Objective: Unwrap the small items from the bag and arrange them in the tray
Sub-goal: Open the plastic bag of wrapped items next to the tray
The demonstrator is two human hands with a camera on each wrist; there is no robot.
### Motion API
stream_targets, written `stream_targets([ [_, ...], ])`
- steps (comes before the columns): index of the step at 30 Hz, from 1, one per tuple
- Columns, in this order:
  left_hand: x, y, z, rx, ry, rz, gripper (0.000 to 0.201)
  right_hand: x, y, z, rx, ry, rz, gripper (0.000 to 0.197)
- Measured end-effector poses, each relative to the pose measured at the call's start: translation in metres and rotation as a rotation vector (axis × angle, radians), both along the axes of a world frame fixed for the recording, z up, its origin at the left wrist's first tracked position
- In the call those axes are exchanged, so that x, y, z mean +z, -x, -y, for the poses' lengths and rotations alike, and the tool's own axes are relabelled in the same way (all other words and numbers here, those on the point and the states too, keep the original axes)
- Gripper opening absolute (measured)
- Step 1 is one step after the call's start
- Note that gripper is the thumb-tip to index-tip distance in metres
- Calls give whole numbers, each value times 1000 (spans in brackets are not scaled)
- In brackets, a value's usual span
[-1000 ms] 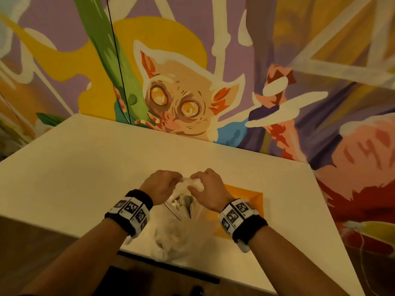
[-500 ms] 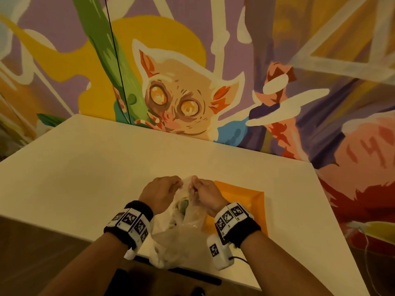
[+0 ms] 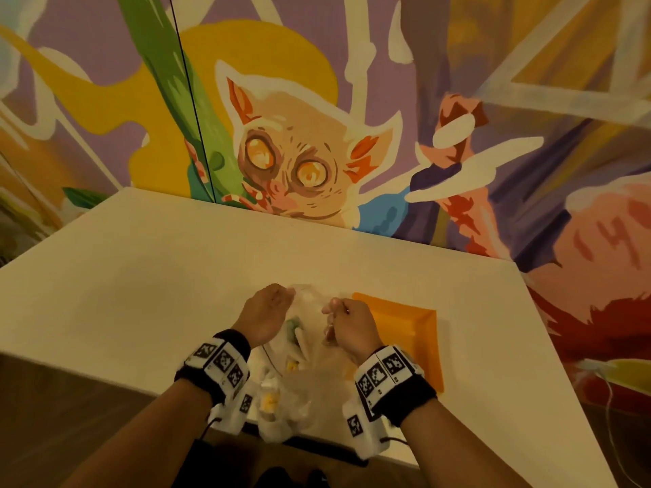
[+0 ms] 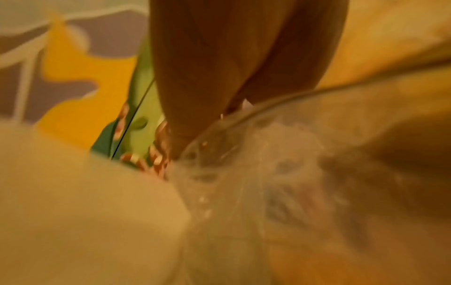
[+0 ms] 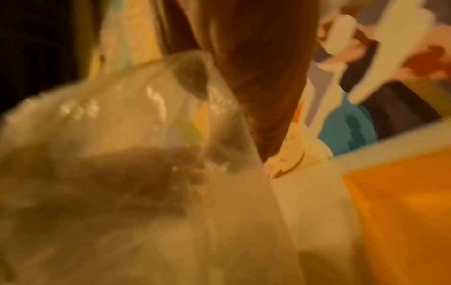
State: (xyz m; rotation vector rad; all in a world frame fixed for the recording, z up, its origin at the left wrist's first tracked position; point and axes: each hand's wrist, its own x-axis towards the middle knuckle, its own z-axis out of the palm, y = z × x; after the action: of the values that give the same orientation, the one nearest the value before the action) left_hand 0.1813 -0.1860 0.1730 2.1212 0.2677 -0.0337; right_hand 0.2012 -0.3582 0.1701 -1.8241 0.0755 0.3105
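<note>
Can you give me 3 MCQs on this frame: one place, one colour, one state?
1. Where is the tray relative to the bag?
A. To its left
B. To its right
C. Under the table's far edge

2. What colour is the tray?
A. Orange
B. Blue
C. Black

3. What is the right hand doing?
A. Resting flat on the table
B. Reaching into the tray
C. Pinching the bag's plastic

Answers:
1 B, the tray lies on the right-hand side of the bag.
2 A, its walls and floor show orange.
3 C, its fingers are curled onto the clear film at the bag's mouth, opposite the left hand.
</note>
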Motion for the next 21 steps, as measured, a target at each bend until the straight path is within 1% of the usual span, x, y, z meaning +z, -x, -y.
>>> stream_targets([
  [1,1,7,-1,-24,-166,-28,31,-4,0,0,-33,-77,-51,38],
  [3,6,26,-4,-54,-465,-168,55,-10,-1,-2,-124,-265,-157,35],
  [4,10,33,-3,-64,-539,-261,66,-10,0,-3,-171,-354,-184,34],
  [5,16,40,-2,-61,-549,-344,70,-10,1,-3,-208,-418,-187,33],
  [6,20,45,-1,-51,-507,-408,65,-9,3,-3,-233,-453,-175,31],
  [7,24,48,0,-35,-431,-450,53,-10,4,-2,-240,-435,-152,27],
  [8,24,50,1,-9,-327,-455,37,-7,7,0,-223,-363,-126,21],
  [9,23,53,1,30,-203,-437,24,-4,11,4,-178,-239,-101,17],
  [10,21,56,1,81,-61,-415,20,4,16,8,-115,-84,-84,25],
  [12,16,62,3,194,294,-353,19,24,27,19,14,238,-63,54],
  [13,14,65,5,241,441,-299,17,35,34,24,67,355,-80,71],
  [14,12,68,8,275,544,-244,14,45,41,28,131,429,-140,87],
  [15,9,71,12,306,614,-192,14,53,47,30,204,459,-230,98],
  [16,6,73,16,332,655,-146,16,60,55,30,277,437,-329,100],
  [17,3,75,19,357,693,-113,19,62,60,30,322,371,-408,92],
  [18,1,76,23,382,745,-92,19,60,63,29,331,282,-449,79],
  [19,-1,77,25,403,816,-87,19,56,64,28,304,180,-462,66],
  [20,0,78,28,421,895,-99,19,50,64,26,245,78,-461,59],
  [21,-1,79,29,437,989,-117,19,44,63,25,169,-17,-450,58],
])
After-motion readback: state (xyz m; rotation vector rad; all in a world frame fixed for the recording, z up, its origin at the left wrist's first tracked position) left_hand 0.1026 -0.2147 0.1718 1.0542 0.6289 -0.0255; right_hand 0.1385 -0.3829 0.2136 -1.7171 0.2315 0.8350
